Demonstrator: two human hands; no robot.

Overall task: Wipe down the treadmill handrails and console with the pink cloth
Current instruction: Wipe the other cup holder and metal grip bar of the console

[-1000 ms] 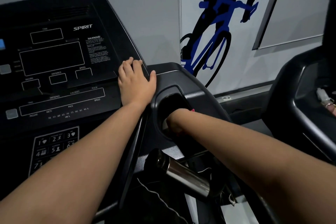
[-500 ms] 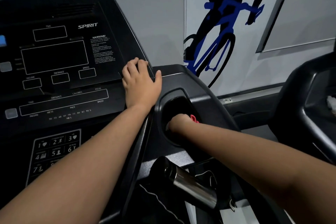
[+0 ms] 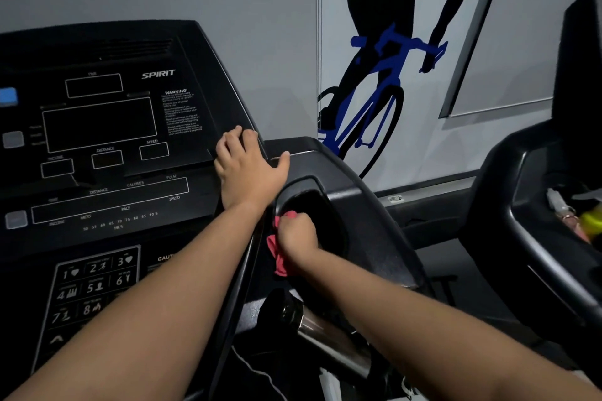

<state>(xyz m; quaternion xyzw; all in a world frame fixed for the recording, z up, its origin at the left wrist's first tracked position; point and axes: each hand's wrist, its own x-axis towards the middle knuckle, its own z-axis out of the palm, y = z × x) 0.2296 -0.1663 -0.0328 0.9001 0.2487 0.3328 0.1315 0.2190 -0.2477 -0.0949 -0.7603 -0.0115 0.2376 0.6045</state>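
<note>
Grey gym wall, cyclist decal (image 3: 374,81) well beyond both sets of fingers. A second machine (image 3: 521,205) stands far out to the right of the right fingers.

Black console (image 3: 107,146): the display panel runs left from the left fingertips and the keypad sits well below them. Cup-holder pocket (image 3: 322,215) is directly under and ahead of the right fingers. Chrome handrail grip (image 3: 329,335) is below the right wrist and looks untouched.

Left hand (image 3: 247,166) lies flat, fingers relaxed and holding nothing, bracing on the console's right edge. Right hand (image 3: 298,234) has its fingers curled tight around the pink cloth (image 3: 277,254). The cloth is bunched against the pocket's near-left rim, with a tail hanging below the knuckles.

Step in hand, as I read it: wiping the pocket rim.
- Spread the cloth flatter under the fingers, since a wad only touches at one spot.
- Follow the rim all the way round, then the inner wall.
- Use the left hand as the brace.
- Tuck the tail in so it doesn't drag.
- Console face and grip look like the remaining areas.
</note>
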